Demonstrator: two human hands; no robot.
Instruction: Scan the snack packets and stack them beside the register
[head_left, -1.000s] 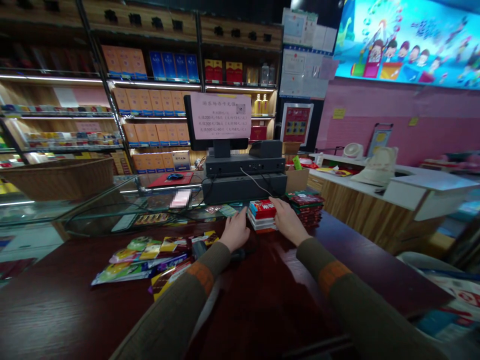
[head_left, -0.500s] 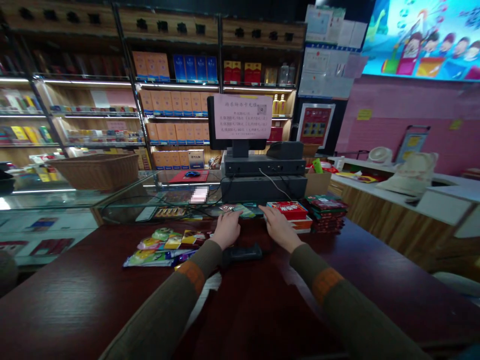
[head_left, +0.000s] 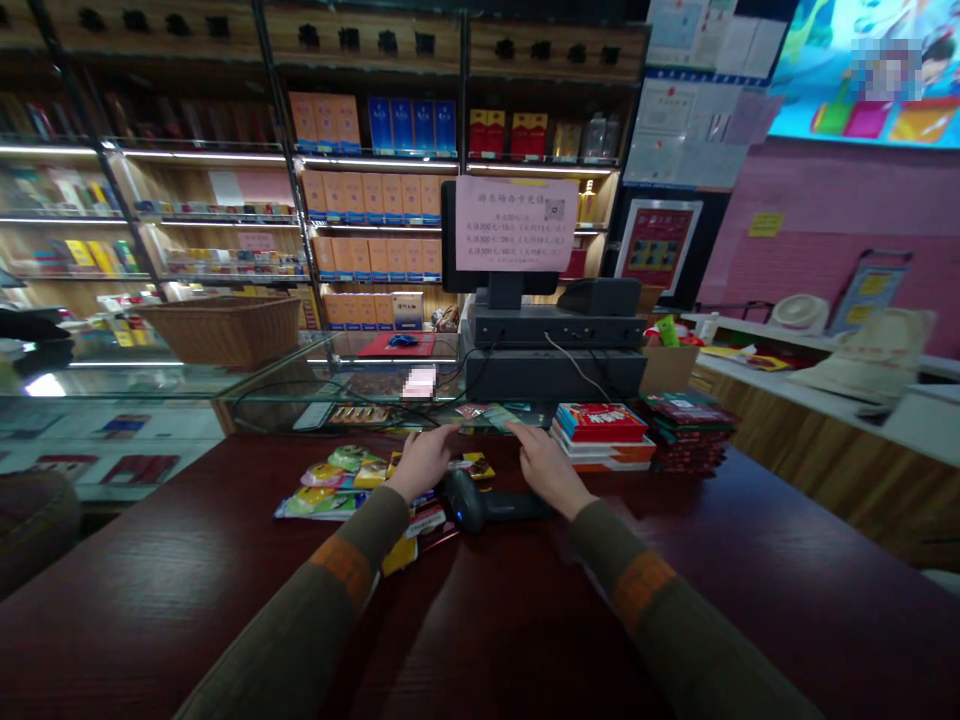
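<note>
My left hand [head_left: 424, 462] hangs over the snack packets [head_left: 337, 482], its fingers pointing forward and apart from any object. To the right, my right hand [head_left: 549, 465] is beside the stacked red and white boxes [head_left: 604, 437], fingers stretched forward, nothing in it. A black barcode scanner [head_left: 469, 500] lies on the dark wooden table [head_left: 480, 620] between my hands, its handle reaching toward my right wrist. Packets in yellow, green and pink lie left of the scanner, partly hidden by my left hand and sleeve.
Behind the table, a glass counter [head_left: 300, 385] bears a cash register [head_left: 555, 365], a screen with a pink notice [head_left: 517, 225] and loose cables. A wicker basket [head_left: 225, 330] stands left. Dark red packs [head_left: 690, 430] are piled right of the boxes.
The view has shifted, so the scene sits further right. My hands have moved a little apart, and the scanner's head and more yellow packets now show between them.
</note>
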